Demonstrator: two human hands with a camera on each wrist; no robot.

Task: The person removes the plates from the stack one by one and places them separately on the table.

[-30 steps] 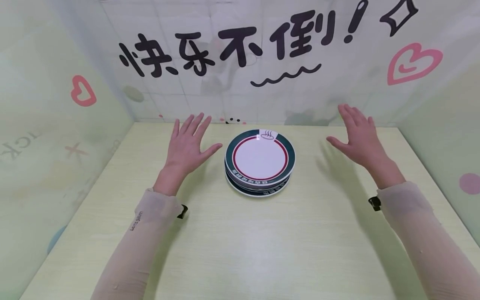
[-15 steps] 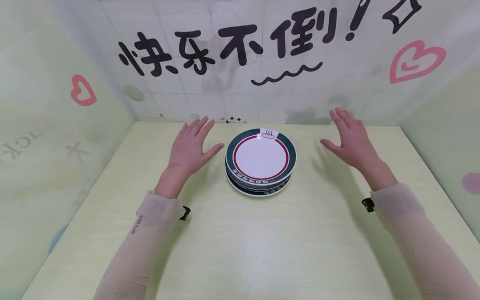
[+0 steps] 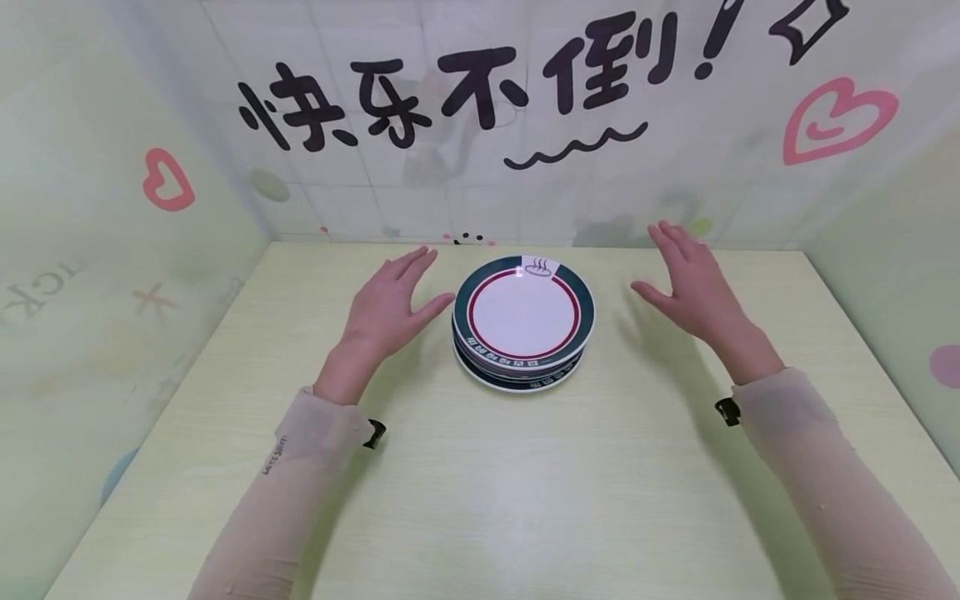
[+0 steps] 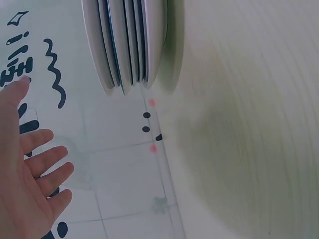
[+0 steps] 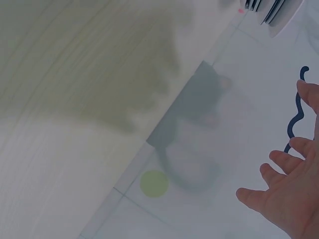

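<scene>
A stack of several plates [image 3: 523, 317] sits on the table toward the back wall. The top plate is white with a dark green rim, a red ring and a steam-bowl mark. Left of the stack is my left hand [image 3: 386, 304], fingers extended and thumb pointing at the plates; it holds nothing. On the other side, apart from the stack, hovers my right hand [image 3: 693, 287], also with straight fingers and nothing in it. In the left wrist view the plate edges [image 4: 127, 45] show in layers beyond the left hand [image 4: 30, 174]. The right wrist view catches only a corner of the stack [image 5: 279, 12].
The pale wooden table [image 3: 525, 500] ends at a back wall [image 3: 465, 183] printed with large black characters. Printed side walls [image 3: 97, 275] close in the left and right. A black wrist strap [image 3: 727, 411] shows by the right sleeve.
Both hands have drawn inward toward the stack, the right one moving left and the left one slightly right. The left fingers have come closer together. The plates have stayed in place.
</scene>
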